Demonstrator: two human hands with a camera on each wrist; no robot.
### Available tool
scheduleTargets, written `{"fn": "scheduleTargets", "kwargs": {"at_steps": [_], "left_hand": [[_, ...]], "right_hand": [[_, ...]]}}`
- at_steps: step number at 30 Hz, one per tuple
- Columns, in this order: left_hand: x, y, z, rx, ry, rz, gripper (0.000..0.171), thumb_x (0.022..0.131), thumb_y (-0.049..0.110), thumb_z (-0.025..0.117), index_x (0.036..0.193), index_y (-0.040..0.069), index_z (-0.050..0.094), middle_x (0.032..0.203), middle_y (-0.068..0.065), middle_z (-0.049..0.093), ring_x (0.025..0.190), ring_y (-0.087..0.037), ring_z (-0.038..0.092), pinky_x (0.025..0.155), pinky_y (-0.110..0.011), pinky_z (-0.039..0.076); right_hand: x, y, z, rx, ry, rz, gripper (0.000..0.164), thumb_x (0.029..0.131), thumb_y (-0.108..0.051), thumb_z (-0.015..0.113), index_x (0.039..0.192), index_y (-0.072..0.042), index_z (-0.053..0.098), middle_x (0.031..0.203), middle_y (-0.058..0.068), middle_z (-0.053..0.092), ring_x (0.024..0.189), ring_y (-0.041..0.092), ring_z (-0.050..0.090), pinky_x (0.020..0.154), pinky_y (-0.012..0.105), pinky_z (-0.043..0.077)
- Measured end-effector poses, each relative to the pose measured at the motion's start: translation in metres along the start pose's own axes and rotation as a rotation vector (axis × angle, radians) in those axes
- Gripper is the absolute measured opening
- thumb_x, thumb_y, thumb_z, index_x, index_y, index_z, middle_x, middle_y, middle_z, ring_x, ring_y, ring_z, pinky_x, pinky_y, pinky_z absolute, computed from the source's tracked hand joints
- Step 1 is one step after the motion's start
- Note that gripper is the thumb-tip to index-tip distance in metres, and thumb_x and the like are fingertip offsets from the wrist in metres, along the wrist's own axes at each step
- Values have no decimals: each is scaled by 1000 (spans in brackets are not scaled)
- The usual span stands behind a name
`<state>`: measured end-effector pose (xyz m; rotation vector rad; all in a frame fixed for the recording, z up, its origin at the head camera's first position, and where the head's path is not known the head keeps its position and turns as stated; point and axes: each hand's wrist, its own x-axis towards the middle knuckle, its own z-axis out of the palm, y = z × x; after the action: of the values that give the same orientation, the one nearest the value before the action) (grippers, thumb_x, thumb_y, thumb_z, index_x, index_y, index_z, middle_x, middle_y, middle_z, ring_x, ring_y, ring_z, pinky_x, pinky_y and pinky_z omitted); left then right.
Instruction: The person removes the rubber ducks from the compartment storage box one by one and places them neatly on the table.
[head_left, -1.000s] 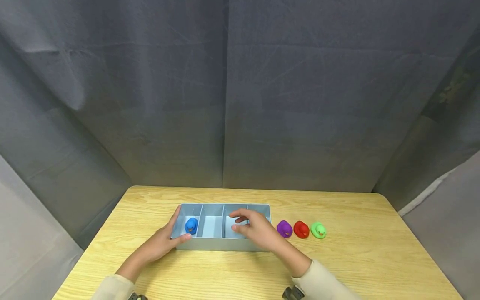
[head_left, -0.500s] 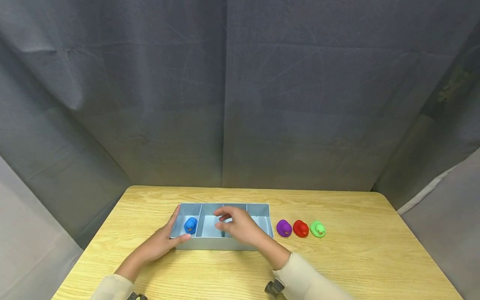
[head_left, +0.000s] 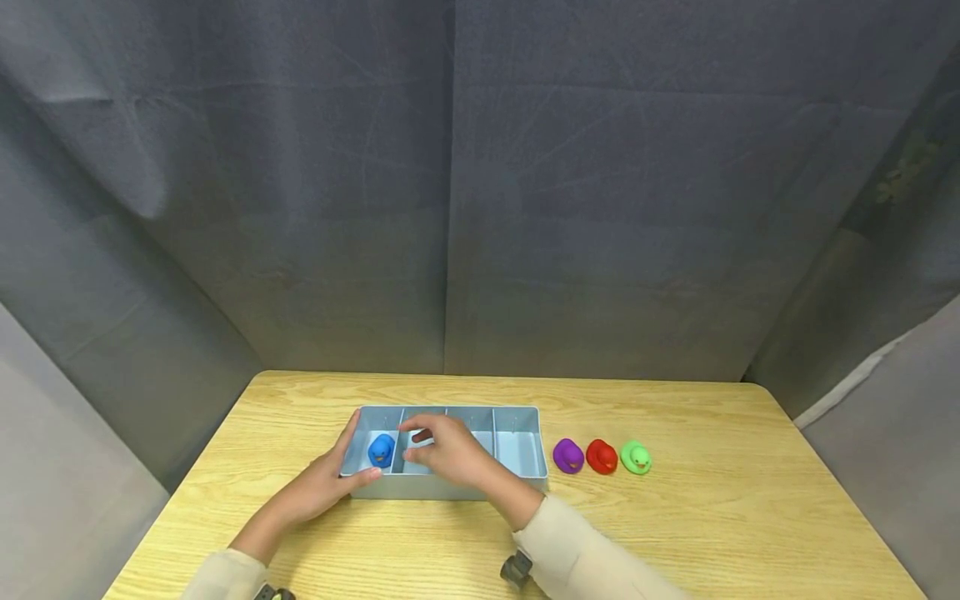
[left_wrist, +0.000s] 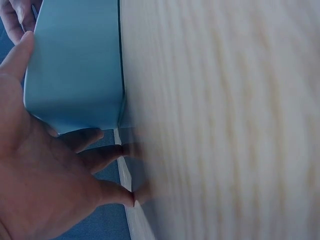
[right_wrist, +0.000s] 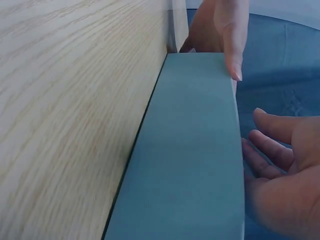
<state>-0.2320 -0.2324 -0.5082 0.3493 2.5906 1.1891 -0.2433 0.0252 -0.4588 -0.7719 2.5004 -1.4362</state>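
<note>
A grey-blue divided box (head_left: 517, 454) stands on the table, with a blue rubber duck (head_left: 381, 451) in its leftmost compartment. My left hand (head_left: 318, 483) holds the box's left end, thumb on the front rim and fingers along the side. In the left wrist view, that hand (left_wrist: 50, 170) spans the box corner. Over the second compartment from the left is my right hand (head_left: 446, 450), its fingers loosely bent and nothing visible between them. In the right wrist view, the right hand (right_wrist: 285, 165) is just beyond the box's rim. That hand partly hides the middle compartments.
Right of the box, a purple duck (head_left: 568, 456), a red duck (head_left: 602, 457) and a green duck (head_left: 636, 457) sit in a row on the wooden table (head_left: 720, 517). Grey curtains (head_left: 600, 208) hang behind the table's far edge.
My right hand has moved left along the box, from the third compartment to the second, uncovering the rightmost one. The left hand, box and ducks have stayed in place.
</note>
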Motion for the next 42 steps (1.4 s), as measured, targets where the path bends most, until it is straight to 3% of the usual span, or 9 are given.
{"fn": "scheduleTargets", "kwargs": {"at_steps": [11,21,25,28,29,32,35,42], "left_hand": [[0,0,0,1,-7,10,99,103,49,61,165,33,-15,171,-25,6,149,-57,23,113,-74,27],[-1,0,-1,-23,-21,13,98,104,45,60,164,33,-16,171,-26,2,148,-58,23,112,-73,31],[-1,1,-1,-63,-29,1,98,104,41,62,164,34,-15,169,-29,11,127,-49,54,90,-55,53],[-1,2,-1,-90,-33,-7,98,103,38,64,164,35,-14,166,-31,19,107,-33,58,71,-39,49],[-1,2,-1,-93,-33,-7,99,103,38,64,164,35,-14,165,-31,22,106,-32,58,71,-37,48],[-1,3,-1,-82,-29,-1,98,103,40,64,165,35,-13,163,-32,25,112,-34,58,77,-39,49],[-2,2,-1,-61,-27,12,98,104,42,62,165,33,-14,165,-33,19,130,-46,53,92,-51,51],[-2,2,-1,-48,-28,35,99,104,42,62,164,33,-16,170,-28,4,145,-58,31,108,-71,37]], "right_hand": [[17,-2,15,-115,-26,43,39,95,-14,76,133,-7,69,132,6,70,115,31,69,85,30,58],[35,0,27,-238,-46,42,39,96,-19,75,134,-9,68,132,4,70,125,25,64,102,39,53],[39,-2,30,-245,-54,74,40,95,-19,76,133,-10,68,132,4,71,125,26,64,103,39,52],[41,-3,33,-241,-55,97,41,95,-19,77,133,-11,68,133,3,70,126,26,63,103,40,52],[41,-2,33,-239,-55,102,41,94,-19,77,133,-11,68,133,3,70,126,26,63,103,40,52],[43,-1,36,-246,-54,115,39,95,-20,77,133,-13,69,133,1,70,124,25,64,102,40,52],[45,1,38,-262,-47,119,38,94,-21,78,130,-14,70,130,-1,71,121,24,66,99,40,53],[46,3,44,-294,2,97,32,89,-20,83,120,-13,73,117,-2,75,108,21,69,90,35,55]]}}
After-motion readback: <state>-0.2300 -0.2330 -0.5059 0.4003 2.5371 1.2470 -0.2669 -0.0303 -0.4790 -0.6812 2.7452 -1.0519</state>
